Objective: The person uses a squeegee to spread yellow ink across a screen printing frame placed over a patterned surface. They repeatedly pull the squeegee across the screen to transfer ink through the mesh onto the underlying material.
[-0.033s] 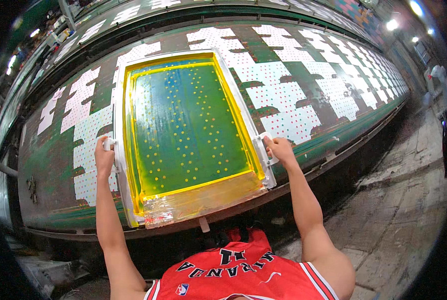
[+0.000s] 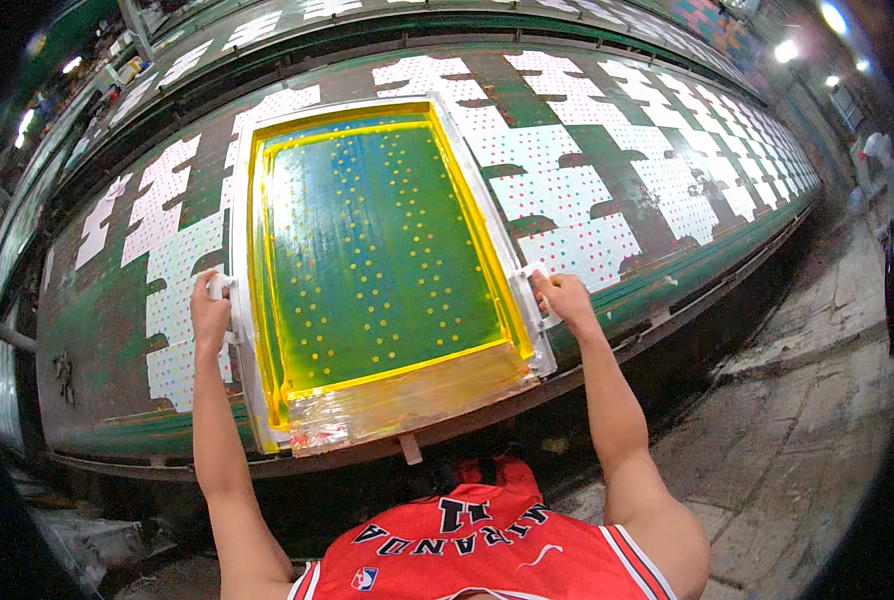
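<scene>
A screen-printing frame (image 2: 377,250) lies over the long table in front of me, tilted slightly in the view. Its mesh is green with rows of small dots, bordered by yellow inside a pale metal rim. Clear tape covers the near end. My left hand (image 2: 210,315) is closed round the white handle (image 2: 221,284) on the left rim. On the opposite side, my right hand (image 2: 567,300) grips another white handle (image 2: 550,320). White fabric pieces (image 2: 557,185) with coloured dots lie on both sides of the frame; whatever is directly under it is mostly hidden.
The green-brown table (image 2: 97,350) runs far to the right, carrying rows of dotted pieces. Along its near edge runs a metal rail (image 2: 657,325). A concrete walkway (image 2: 797,410) lies at right. Another table (image 2: 277,45) with white pieces stands beyond.
The screen frame's right side and my right hand have shifted very slightly to the right. Both hands keep their hold on the handles.
</scene>
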The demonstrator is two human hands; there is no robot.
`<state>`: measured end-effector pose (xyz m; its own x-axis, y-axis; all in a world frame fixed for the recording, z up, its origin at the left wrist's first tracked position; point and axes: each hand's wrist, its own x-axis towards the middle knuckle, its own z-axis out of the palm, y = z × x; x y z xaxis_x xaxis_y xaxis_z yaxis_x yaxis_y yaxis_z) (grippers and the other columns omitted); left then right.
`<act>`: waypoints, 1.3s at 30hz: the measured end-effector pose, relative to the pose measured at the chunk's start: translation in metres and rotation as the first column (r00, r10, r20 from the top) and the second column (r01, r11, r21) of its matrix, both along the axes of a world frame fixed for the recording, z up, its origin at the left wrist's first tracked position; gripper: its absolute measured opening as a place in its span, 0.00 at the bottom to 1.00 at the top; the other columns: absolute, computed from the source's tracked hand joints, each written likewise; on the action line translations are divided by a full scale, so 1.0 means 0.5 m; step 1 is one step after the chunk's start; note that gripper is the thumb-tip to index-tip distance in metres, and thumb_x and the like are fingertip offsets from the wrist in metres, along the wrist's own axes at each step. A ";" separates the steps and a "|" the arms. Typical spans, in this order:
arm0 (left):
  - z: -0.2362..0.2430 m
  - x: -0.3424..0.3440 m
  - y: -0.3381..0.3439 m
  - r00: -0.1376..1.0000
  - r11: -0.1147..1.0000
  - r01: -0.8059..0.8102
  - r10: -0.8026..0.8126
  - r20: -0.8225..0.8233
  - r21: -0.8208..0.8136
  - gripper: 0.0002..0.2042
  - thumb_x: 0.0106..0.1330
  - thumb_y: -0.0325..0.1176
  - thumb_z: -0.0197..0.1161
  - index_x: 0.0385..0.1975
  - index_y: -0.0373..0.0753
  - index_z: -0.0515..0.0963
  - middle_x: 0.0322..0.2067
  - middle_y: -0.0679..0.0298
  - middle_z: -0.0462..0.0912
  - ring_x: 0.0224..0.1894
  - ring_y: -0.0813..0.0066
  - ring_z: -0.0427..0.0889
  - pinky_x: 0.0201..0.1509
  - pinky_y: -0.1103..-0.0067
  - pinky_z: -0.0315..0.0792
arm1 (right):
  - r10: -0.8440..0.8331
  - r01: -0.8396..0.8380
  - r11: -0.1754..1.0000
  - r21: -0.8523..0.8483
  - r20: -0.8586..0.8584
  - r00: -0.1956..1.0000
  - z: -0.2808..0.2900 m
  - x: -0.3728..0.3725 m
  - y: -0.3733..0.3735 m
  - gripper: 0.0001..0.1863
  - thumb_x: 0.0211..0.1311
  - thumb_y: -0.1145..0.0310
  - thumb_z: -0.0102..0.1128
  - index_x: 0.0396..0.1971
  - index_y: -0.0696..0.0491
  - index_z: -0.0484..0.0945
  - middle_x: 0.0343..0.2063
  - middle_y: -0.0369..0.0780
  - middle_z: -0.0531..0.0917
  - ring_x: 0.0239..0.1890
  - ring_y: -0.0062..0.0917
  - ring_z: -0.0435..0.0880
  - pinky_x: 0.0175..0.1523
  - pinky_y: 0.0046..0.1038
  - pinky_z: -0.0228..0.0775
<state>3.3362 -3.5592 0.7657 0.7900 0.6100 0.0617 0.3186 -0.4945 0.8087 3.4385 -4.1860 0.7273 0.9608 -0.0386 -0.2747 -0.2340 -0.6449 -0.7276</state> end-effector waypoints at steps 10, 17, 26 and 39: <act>-0.051 0.211 -0.482 0.988 0.999 -0.027 0.024 0.152 0.021 0.22 0.58 0.17 0.56 0.55 0.35 0.76 0.42 0.52 0.83 0.45 0.64 0.82 0.48 0.72 0.73 | -0.049 0.054 0.995 -0.088 0.052 0.997 0.118 0.216 -0.450 0.35 0.66 0.39 0.59 0.22 0.62 0.83 0.17 0.39 0.81 0.22 0.22 0.81 0.31 0.29 0.71; -0.108 0.276 -0.722 0.990 0.998 -0.033 0.039 0.138 -0.047 0.23 0.57 0.15 0.58 0.54 0.34 0.76 0.40 0.53 0.85 0.38 0.68 0.83 0.41 0.75 0.75 | -0.101 0.098 0.992 -0.084 -0.033 0.994 0.064 0.302 -0.682 0.38 0.61 0.34 0.60 0.22 0.61 0.84 0.18 0.41 0.84 0.26 0.27 0.85 0.35 0.32 0.74; -0.152 0.289 -0.825 0.993 0.996 -0.040 0.049 0.105 -0.083 0.21 0.59 0.19 0.61 0.55 0.35 0.76 0.44 0.50 0.85 0.43 0.61 0.84 0.46 0.72 0.75 | -0.068 0.067 0.997 -0.027 -0.043 0.997 0.041 0.312 -0.802 0.36 0.65 0.38 0.60 0.25 0.63 0.84 0.20 0.42 0.84 0.23 0.26 0.84 0.31 0.32 0.74; -0.134 0.309 -0.911 0.997 0.992 -0.061 0.054 0.063 0.109 0.21 0.60 0.22 0.62 0.55 0.38 0.75 0.45 0.51 0.84 0.47 0.56 0.83 0.50 0.68 0.74 | -0.021 0.019 1.000 -0.018 -0.126 0.992 0.065 0.341 -0.873 0.34 0.66 0.40 0.58 0.26 0.62 0.85 0.20 0.41 0.84 0.22 0.26 0.84 0.31 0.31 0.73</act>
